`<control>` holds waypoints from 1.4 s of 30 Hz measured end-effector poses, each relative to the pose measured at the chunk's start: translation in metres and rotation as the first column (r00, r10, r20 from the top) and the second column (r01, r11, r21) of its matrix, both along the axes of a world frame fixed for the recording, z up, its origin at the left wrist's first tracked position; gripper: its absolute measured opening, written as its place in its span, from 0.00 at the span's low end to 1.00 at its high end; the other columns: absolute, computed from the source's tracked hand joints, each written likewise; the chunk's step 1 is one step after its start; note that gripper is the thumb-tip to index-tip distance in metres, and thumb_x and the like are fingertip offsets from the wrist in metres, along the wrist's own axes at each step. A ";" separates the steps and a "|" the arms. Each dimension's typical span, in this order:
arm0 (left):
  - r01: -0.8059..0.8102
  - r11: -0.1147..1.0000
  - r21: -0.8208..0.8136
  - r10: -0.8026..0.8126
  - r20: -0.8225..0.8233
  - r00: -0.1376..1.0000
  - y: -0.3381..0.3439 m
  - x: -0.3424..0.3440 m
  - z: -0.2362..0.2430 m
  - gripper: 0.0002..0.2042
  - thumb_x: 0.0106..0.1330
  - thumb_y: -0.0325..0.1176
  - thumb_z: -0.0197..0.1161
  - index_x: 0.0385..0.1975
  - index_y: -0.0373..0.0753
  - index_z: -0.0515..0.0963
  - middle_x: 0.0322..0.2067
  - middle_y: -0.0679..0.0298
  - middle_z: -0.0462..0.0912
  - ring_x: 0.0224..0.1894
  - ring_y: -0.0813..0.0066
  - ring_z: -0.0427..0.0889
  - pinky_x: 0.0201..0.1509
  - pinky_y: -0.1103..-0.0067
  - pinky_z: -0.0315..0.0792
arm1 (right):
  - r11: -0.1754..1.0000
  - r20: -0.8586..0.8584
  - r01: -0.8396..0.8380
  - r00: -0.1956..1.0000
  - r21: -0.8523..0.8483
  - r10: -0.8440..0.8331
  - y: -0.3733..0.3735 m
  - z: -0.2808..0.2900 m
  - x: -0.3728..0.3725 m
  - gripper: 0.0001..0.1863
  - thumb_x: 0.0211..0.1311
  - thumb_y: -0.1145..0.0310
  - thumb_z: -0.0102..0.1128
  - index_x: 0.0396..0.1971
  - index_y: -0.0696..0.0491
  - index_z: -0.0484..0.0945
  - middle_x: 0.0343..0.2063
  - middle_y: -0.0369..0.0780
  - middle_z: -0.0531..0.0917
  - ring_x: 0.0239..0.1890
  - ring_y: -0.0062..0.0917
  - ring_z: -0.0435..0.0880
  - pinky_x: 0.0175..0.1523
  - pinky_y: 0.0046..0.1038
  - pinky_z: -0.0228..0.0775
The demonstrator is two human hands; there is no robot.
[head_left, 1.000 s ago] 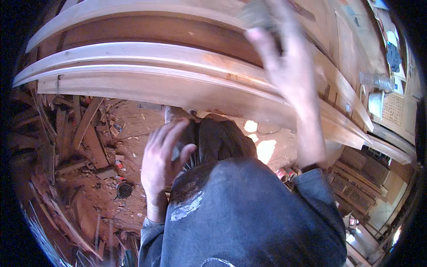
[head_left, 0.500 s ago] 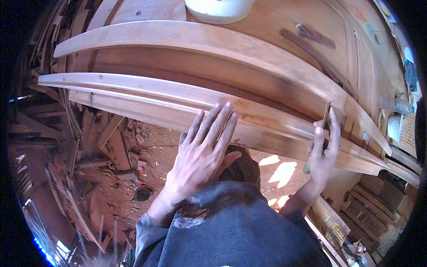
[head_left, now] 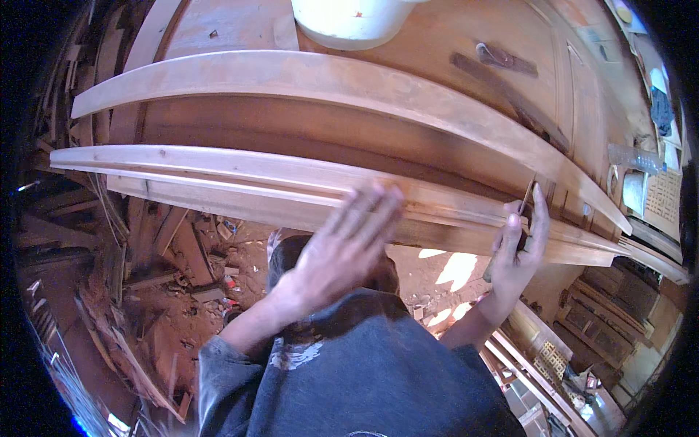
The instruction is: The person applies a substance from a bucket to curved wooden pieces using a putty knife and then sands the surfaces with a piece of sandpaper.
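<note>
A long pale wooden moulding with a groove along it runs from left to right before me. My left hand, smeared by motion, is open with its fingers stretched out over the moulding's near side. Whether the fingertips press on the wood, I cannot tell. At the moulding's right part, my right hand is closed round a thin-bladed hand tool. Its narrow blade points up and away, and the fingers hide most of the grip. Brownish patches mark the wood between my hands.
Beyond the moulding lies a second long board on a brown wooden panel surface. A white bucket stands at the back; a dark wooden-handled tool lies to its right. Scrap wood litters the ground at left.
My left hand has shifted a little right along the moulding and is now blurred. My right hand, still round the tool, sits slightly further left. The whole view has shifted slightly.
</note>
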State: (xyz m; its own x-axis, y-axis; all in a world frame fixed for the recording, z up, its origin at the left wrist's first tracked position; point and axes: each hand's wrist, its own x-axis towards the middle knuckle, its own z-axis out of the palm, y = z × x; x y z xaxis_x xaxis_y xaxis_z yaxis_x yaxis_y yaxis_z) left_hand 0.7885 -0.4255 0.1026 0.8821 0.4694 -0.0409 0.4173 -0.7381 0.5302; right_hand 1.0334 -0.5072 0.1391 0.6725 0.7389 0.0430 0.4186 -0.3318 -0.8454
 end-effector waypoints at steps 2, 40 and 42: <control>0.331 0.942 -0.049 -0.329 0.041 0.943 -0.016 -0.004 -0.004 0.27 0.63 0.37 0.55 0.62 0.33 0.69 0.69 0.51 0.64 0.74 0.55 0.59 0.78 0.58 0.49 | 0.999 -0.061 0.030 0.998 -0.019 -0.031 0.002 0.006 -0.011 0.26 0.71 0.69 0.57 0.68 0.50 0.67 0.45 0.38 0.83 0.23 0.11 0.71 0.26 0.15 0.64; -0.270 0.959 -0.082 0.278 0.119 0.953 0.129 -0.234 0.047 0.32 0.62 0.39 0.66 0.66 0.35 0.67 0.64 0.50 0.72 0.67 0.53 0.70 0.73 0.59 0.59 | 0.945 0.586 -0.327 0.770 0.021 0.254 0.202 0.088 -0.100 0.21 0.67 0.74 0.57 0.59 0.52 0.74 0.42 0.49 0.80 0.41 0.45 0.81 0.49 0.41 0.74; -0.460 0.882 0.106 0.460 0.022 0.887 0.150 -0.240 0.050 0.32 0.61 0.42 0.68 0.64 0.35 0.68 0.63 0.50 0.73 0.65 0.52 0.71 0.72 0.59 0.60 | 0.957 0.586 -0.286 0.767 -0.053 0.262 0.213 0.113 -0.097 0.18 0.70 0.72 0.56 0.58 0.54 0.75 0.42 0.51 0.82 0.45 0.47 0.82 0.49 0.40 0.75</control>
State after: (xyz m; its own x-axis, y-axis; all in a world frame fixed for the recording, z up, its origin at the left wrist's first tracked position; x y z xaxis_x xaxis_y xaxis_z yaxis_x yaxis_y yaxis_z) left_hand 0.5487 -0.2753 0.1531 0.5657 0.8241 0.0286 0.7253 -0.5137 0.4583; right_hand 0.9364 -0.2939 0.2526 0.2796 0.8776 0.3893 0.9015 -0.1005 -0.4209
